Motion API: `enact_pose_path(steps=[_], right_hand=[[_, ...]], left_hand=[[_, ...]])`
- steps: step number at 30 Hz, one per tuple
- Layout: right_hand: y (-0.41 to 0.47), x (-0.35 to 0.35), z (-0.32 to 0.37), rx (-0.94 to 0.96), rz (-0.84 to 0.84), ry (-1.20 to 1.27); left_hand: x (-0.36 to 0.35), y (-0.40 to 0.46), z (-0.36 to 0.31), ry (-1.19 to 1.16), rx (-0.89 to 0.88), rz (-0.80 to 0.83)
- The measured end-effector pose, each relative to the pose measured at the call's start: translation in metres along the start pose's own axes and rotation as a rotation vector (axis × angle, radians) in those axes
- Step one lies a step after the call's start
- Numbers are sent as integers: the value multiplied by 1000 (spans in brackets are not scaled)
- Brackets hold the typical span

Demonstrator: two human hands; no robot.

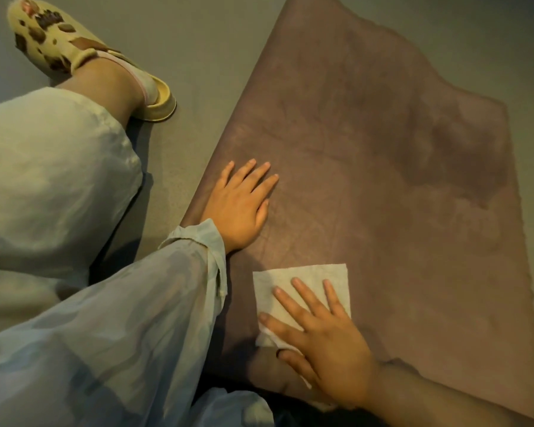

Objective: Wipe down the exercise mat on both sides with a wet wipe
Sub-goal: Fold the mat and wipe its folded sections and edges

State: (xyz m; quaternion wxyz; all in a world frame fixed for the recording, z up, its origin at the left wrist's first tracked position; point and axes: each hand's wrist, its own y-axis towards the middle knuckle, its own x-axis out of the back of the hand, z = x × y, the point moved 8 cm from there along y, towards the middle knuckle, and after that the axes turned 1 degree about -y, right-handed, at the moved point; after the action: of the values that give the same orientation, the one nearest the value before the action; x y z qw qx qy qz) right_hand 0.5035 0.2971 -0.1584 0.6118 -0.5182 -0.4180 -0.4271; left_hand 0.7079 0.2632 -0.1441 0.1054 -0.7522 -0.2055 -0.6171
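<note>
A brownish-purple exercise mat [383, 180] lies flat on the grey floor and runs away to the upper right. Darker damp patches show on its far right part. My left hand [241, 204] rests flat on the mat near its left edge, fingers spread, holding nothing. My right hand [324, 340] presses flat on a white wet wipe [302, 282] spread on the mat near its front edge. The fingers lie on top of the wipe, and the thumb overlaps its lower corner.
My leg in pale loose trousers [53, 186] fills the left side, with a cream slipper with brown spots [74, 53] on the grey floor [191, 57] at the upper left. Floor surrounds the mat on the left and far right.
</note>
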Motion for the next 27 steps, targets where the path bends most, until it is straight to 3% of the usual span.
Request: enact_pose_path(steps=[3, 7, 9, 12, 15, 20, 23, 27], right_hand=[[15, 4, -39, 15, -30, -5], [61, 30, -127, -160, -161, -8], [83, 39, -172, -290, -187, -1], [108, 42, -234, -647, -180, 65], [122, 38, -238, -835, -152, 170], [119, 37, -147, -505, -162, 182], [104, 27, -71, -280, -40, 183], [86, 21, 26, 54, 38, 150]], left_hand=[[-2, 1, 1, 1, -6, -4], [-2, 1, 2, -10, -10, -2], [-2, 1, 2, -12, -16, -24], [0, 0, 1, -24, -23, -79], [1, -1, 1, -34, -22, -97], [18, 24, 9, -60, -72, 48], [26, 43, 20, 26, -324, 257], [23, 16, 52, 324, -582, 610]])
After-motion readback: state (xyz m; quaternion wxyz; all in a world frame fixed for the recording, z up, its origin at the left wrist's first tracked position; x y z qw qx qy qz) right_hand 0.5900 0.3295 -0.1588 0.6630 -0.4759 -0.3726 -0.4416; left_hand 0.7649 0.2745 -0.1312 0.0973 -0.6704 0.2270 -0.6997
